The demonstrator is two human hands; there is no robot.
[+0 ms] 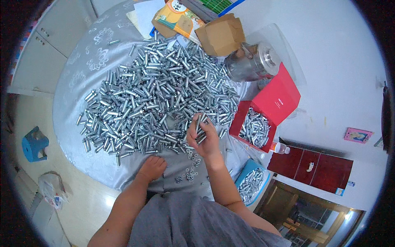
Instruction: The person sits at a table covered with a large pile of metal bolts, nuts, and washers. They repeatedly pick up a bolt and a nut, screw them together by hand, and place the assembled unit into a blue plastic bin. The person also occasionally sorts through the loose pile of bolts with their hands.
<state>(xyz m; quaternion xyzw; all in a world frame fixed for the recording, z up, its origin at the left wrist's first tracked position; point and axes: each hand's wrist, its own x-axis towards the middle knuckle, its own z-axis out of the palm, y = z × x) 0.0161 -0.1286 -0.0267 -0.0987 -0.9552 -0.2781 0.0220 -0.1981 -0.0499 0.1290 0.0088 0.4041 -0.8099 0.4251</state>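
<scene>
A large heap of silver expansion bolts (152,90) covers the middle of the round table. My right hand (205,142) is raised over the heap's near right edge, its fingers closed around a few of these bolts (199,123). My left hand (152,168) rests on the cloth near the table's front edge, back upward. Its fingers are curled in, and whatever may be in them is hidden. Between the two hands, small washers and nuts (190,175) lie loose on the cloth.
An open red box (235,127) of bolts stands right of the heap, with a blue container (243,171) of bolts nearer me. Behind are a metal canister (251,61) and a cardboard box (220,35). A blue stool (35,144) stands on the floor at left.
</scene>
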